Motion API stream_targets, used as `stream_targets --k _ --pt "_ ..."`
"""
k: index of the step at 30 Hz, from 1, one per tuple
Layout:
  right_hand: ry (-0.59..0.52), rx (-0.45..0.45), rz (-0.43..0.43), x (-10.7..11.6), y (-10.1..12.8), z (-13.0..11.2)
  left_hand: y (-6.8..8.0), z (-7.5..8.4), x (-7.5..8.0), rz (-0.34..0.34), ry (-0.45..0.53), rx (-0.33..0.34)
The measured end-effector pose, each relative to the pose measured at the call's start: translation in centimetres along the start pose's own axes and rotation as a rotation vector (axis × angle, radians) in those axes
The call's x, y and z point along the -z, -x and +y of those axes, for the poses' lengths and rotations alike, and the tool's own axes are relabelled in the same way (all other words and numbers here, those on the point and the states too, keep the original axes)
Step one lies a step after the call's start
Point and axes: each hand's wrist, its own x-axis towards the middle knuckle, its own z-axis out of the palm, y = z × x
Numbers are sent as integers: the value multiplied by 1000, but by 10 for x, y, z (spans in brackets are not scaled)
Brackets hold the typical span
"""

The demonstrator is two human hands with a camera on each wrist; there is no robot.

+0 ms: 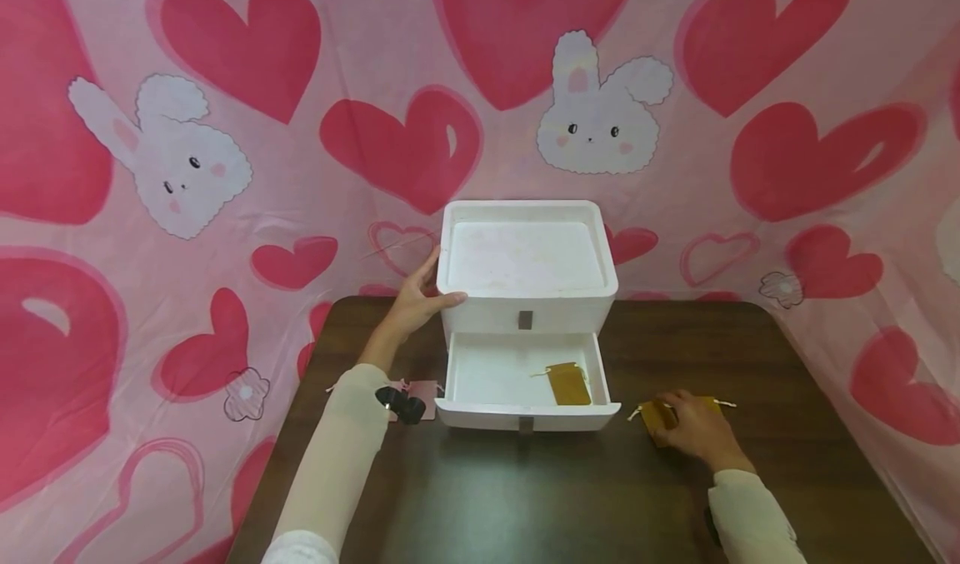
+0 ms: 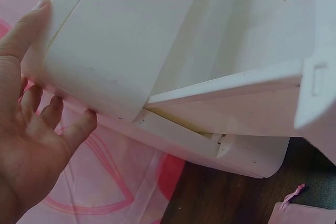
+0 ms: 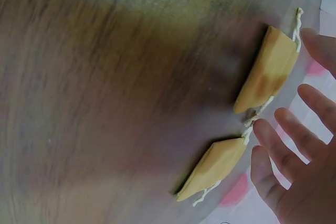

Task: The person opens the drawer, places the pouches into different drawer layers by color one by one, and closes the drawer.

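A small white two-drawer unit (image 1: 491, 316) stands at the back of the table, its lower drawer (image 1: 491, 368) pulled out. Inside that drawer lies a mustard-yellow drawstring pouch (image 1: 570, 385). My left hand (image 1: 414, 304) holds the unit's upper left side, thumb near the front top corner, fingers bent against the side in the left wrist view. To the drawer's right, my right hand (image 1: 697, 429) hovers over more yellow pouches. The right wrist view shows one yellow pouch (image 3: 268, 69) and another yellow pouch (image 3: 215, 163) on the table, with spread fingers close to their cords.
Pink drawstring pouches (image 1: 423, 397) lie left of the drawer, partly behind the left forearm and its black wrist camera (image 1: 405, 404). A pink cloth (image 1: 405, 139) with hearts and rabbits hangs behind the dark wooden table (image 1: 480, 497).
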Motion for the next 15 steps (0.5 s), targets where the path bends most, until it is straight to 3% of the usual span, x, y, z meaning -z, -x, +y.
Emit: stream_targets --k 15 --pt "-28 -16 -93 -9 -1 5 -2 -1 0 -8 20 -2"
